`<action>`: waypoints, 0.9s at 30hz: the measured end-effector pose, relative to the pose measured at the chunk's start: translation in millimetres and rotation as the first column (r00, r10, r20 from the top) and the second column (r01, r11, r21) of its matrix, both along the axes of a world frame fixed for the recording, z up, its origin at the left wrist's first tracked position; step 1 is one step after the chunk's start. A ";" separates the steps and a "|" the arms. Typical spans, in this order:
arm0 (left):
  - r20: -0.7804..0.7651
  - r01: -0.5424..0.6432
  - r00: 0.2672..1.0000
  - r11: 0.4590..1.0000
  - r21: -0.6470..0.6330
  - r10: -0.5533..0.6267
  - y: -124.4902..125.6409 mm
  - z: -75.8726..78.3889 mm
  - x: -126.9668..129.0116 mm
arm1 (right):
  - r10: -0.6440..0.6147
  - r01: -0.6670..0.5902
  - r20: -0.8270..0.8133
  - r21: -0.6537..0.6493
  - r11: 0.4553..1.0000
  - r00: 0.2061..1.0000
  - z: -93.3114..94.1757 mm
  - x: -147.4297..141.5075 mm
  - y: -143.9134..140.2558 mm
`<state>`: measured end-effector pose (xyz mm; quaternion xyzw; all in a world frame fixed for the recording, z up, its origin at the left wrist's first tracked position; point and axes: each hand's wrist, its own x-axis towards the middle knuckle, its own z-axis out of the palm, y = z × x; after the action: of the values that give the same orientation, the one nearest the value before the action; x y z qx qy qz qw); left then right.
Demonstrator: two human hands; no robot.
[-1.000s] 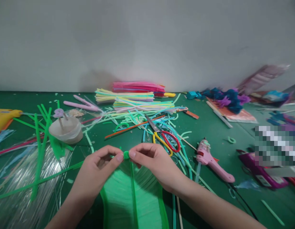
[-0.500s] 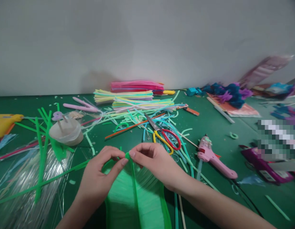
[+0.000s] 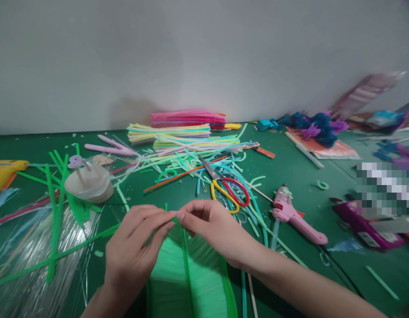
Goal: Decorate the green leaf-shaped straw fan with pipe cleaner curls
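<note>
In the head view, the left hand point(image 3: 133, 249) and the right hand point(image 3: 216, 229) both pinch the top end of a broad green leaf-shaped piece of soft strips point(image 3: 204, 274) (fingers hide the exact grip), well apart from the far edge of the green surface point(image 3: 284, 170). Uneven pulling could twist this end; a hasty right swing might knock the red-and-yellow-handled metal scissors point(image 3: 218, 178).

Left hand point(image 3: 133, 240) and right hand point(image 3: 216, 229) held fingertip to fingertip

The left hand is arched, its index finger point(image 3: 158, 219) stretched over the thumb point(image 3: 164, 232). On the right hand, the thumb point(image 3: 190, 219) is laid in front of curled fingers point(image 3: 198, 205). Both bare forearms point(image 3: 300, 280) are angled inward from below.
</note>
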<state>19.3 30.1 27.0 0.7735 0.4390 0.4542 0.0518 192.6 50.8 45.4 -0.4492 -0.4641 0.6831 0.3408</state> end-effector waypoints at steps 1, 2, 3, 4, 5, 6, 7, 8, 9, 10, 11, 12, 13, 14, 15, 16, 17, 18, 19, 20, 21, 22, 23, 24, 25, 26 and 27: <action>0.006 -0.001 1.000 1.000 -0.028 0.001 0.2 0.4 -0.7 | -0.009 0.009 -0.005 -0.007 1.000 1.000 0.5 0.1 0.1; 0.017 0.003 1.000 0.998 -0.060 -0.002 0.2 1.0 -1.8 | -0.017 0.017 -0.011 -0.012 1.000 1.000 1.3 0.4 0.3; 0.029 0.007 1.000 0.995 -0.103 -0.004 0.1 1.7 -3.0 | -0.024 0.024 -0.015 -0.013 1.000 1.000 2.2 0.9 0.7; 0.042 0.007 0.999 0.989 -0.148 -0.001 -0.1 2.5 -4.3 | -0.029 0.029 -0.017 -0.010 1.000 0.999 3.2 1.6 1.1; 0.052 0.005 0.999 0.981 -0.192 0.005 -0.3 3.3 -5.5 | -0.029 0.029 -0.018 -0.004 1.000 0.999 4.2 2.3 1.4; 0.058 0.006 0.998 0.974 -0.228 0.008 -0.5 4.0 -6.5 | -0.029 0.029 -0.015 0.001 1.000 0.999 5.0 2.8 1.6; 0.059 0.007 0.998 0.968 -0.250 0.008 -0.6 4.5 -7.2 | -0.029 0.029 -0.011 0.005 1.000 1.000 5.5 3.1 1.6; 0.056 0.007 0.998 0.965 -0.261 0.008 -0.6 4.9 -7.5 | -0.028 0.028 -0.008 0.007 1.000 1.000 5.7 2.9 1.3; 0.054 0.010 0.999 0.967 -0.255 0.004 -0.5 5.0 -7.3 | -0.026 0.026 -0.004 0.006 1.000 1.000 5.7 2.4 0.7; 0.054 0.014 0.999 0.971 -0.240 -0.001 -0.4 4.9 -6.9 | -0.024 0.024 -0.003 0.004 1.000 1.000 5.4 1.5 0.0; 0.055 0.017 0.998 0.974 -0.225 -0.004 -0.3 4.6 -6.3 | -0.021 0.021 -0.002 0.002 1.000 1.000 5.0 0.5 -0.9; 0.056 0.018 0.998 0.977 -0.212 -0.007 -0.3 4.3 -5.5 | -0.019 0.019 0.001 0.002 1.000 1.000 4.5 -0.4 -1.7; 0.053 0.018 0.999 0.979 -0.205 -0.007 -0.3 3.9 -4.9 | -0.017 0.017 0.004 0.003 1.000 1.000 4.3 -0.9 -2.1; 0.048 0.017 0.999 0.980 -0.200 -0.007 -0.2 3.5 -4.5 | -0.016 0.016 0.011 0.008 1.000 1.000 4.4 -0.6 -1.8; 0.039 0.012 0.999 0.980 -0.200 -0.004 -0.1 3.0 -4.4 | -0.009 0.009 0.023 0.017 1.000 1.000 5.0 0.6 -0.6; 0.027 0.002 1.000 0.978 -0.210 0.003 0.0 2.4 -4.6 | 0.013 -0.015 0.047 0.033 0.999 0.999 5.9 3.0 1.7; 0.015 -0.011 1.000 0.975 -0.224 0.015 0.4 1.8 -5.2 | 0.046 -0.052 0.093 0.061 0.997 0.995 7.2 6.4 5.1; 0.003 -0.028 1.000 0.970 -0.243 0.030 1.0 1.2 -6.1 | 0.075 -0.093 0.165 0.107 0.990 0.983 8.4 10.6 9.4; -0.008 -0.046 0.999 0.964 -0.261 0.046 1.9 0.4 -7.1 | 0.091 -0.137 0.259 0.164 0.977 0.961 9.5 15.2 14.3; -0.017 -0.068 0.998 0.958 -0.280 0.066 3.0 -0.4 -8.1 | 0.072 -0.167 0.369 0.234 0.958 0.926 9.8 19.5 19.3; -0.024 -0.097 0.995 0.949 -0.301 0.094 4.3 -1.3 -9.0 | 0.025 -0.186 0.467 0.301 0.935 0.884 9.3 23.2 23.9; -0.028 -0.131 0.991 0.939 -0.319 0.129 5.7 -2.4 -9.8 | -0.016 -0.209 0.541 0.351 0.913 0.841 7.7 26.0 27.7; -0.029 -0.168 0.985 0.926 -0.338 0.168 7.0 -3.6 -10.2 | -0.046 -0.231 0.592 0.383 0.894 0.805 5.0 27.5 30.3; -0.028 -0.201 0.978 0.912 -0.357 0.205 8.2 -4.9 -10.3 | -0.050 -0.257 0.624 0.392 0.883 0.780 1.4 27.9 31.8; -0.028 -0.226 0.972 0.899 -0.374 0.233 9.1 -6.3 -10.1 | -0.035 -0.283 0.641 0.387 0.878 0.767 -2.8 27.3 32.1; -0.030 -0.239 0.969 0.892 -0.384 0.247 9.7 -7.8 -9.7 | -0.014 -0.302 0.644 0.377 0.876 0.765 -7.2 25.9 31.7; -0.035 -0.242 0.968 0.889 -0.389 0.248 9.9 -9.1 -9.1 | 0.004 -0.309 0.639 0.368 0.877 0.769 -11.5 24.3 30.8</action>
<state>10.2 40.0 17.9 0.6826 0.6140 0.3666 0.1504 216.9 81.6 33.9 -0.5148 -0.7324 0.3962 0.2039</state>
